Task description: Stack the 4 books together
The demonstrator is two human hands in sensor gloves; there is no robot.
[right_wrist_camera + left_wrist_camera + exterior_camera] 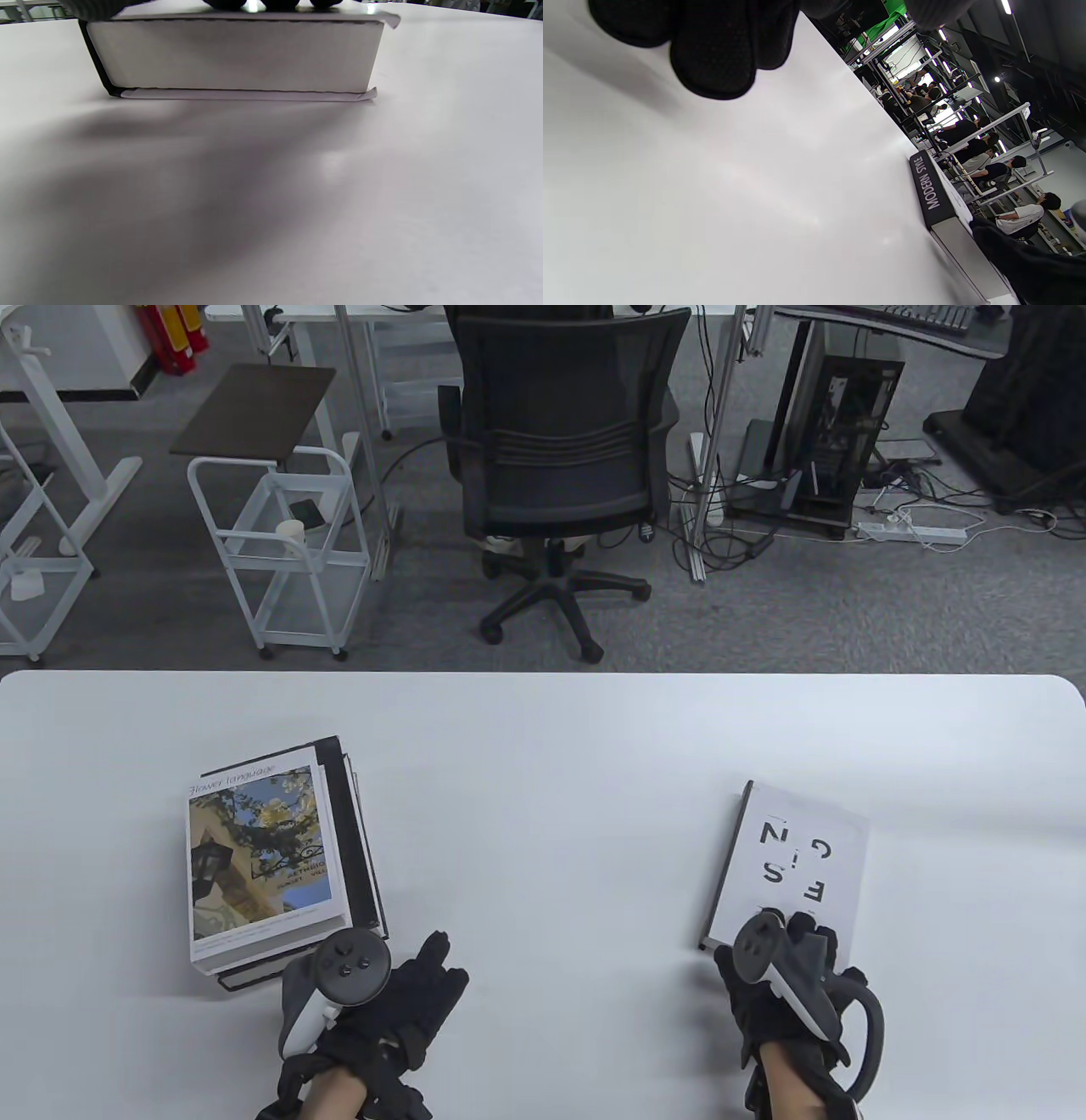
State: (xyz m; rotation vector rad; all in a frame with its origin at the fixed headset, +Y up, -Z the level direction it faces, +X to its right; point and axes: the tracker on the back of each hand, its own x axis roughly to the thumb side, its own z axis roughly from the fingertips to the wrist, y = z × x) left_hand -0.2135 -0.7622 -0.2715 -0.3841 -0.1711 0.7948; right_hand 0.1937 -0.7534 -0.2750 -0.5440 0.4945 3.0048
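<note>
A stack of books lies at the left of the white table (543, 763). Its top book (259, 857) has a flower photo cover, and black-covered books (363, 848) lie under it. A white book with scattered black letters (789, 857) lies flat at the right. Its page edge fills the top of the right wrist view (237, 55), and its "MODERN STYLE" spine shows in the left wrist view (930, 190). My right hand (789, 959) rests its fingertips on the near edge of that cover. My left hand (416, 993) lies flat on the table, empty, just right of the stack's near corner.
A black office chair (560, 466) and a white cart (280, 534) stand beyond the table's far edge. A wide strip of bare tabletop separates the stack from the white book.
</note>
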